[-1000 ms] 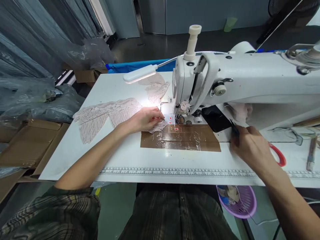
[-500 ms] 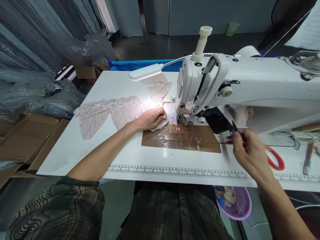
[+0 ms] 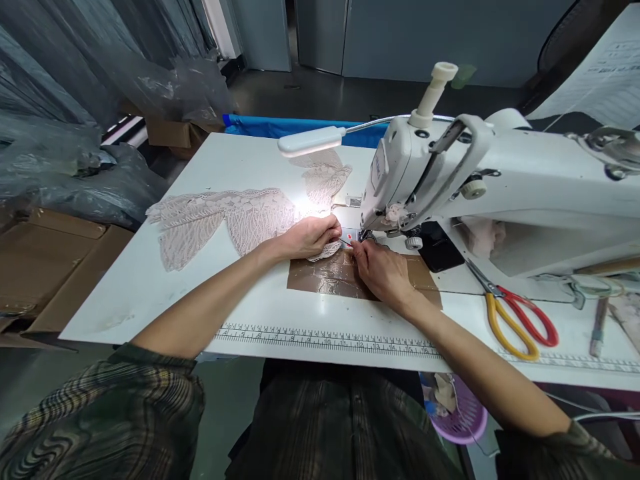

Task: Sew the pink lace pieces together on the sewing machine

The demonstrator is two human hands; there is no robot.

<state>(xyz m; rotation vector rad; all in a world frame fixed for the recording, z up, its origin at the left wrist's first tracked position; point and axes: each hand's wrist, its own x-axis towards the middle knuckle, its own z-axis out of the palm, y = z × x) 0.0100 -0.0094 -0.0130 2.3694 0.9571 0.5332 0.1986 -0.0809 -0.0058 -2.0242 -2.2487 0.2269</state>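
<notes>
Left hand (image 3: 314, 237) is pinching pale lace (image 3: 257, 217), spreading left of the sewing machine (image 3: 393, 177) on the worktop (image 3: 125, 283); right hand (image 3: 383, 270) is pinching a mostly hidden dark tool (image 3: 345, 242) just beside.

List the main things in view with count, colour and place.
table: one, white, centre
sewing machine: one, white, table's right
lace: count unclear, pale pink, table's left
lamp: one, white, above lace
patch: one, brown, near middle
flat slab: one, black, under machine
scissors: one, red-yellow handles, table's right
ruler: one, white, near edge
basket: one, purple, below table
boxes: at least two, brown, left
plastic: count unclear, grey, far left
sleeves: two, dark plaid, bottom corners
left grip: one, bare, pinching lace
right grip: one, bare, holding thin dark tool
</notes>
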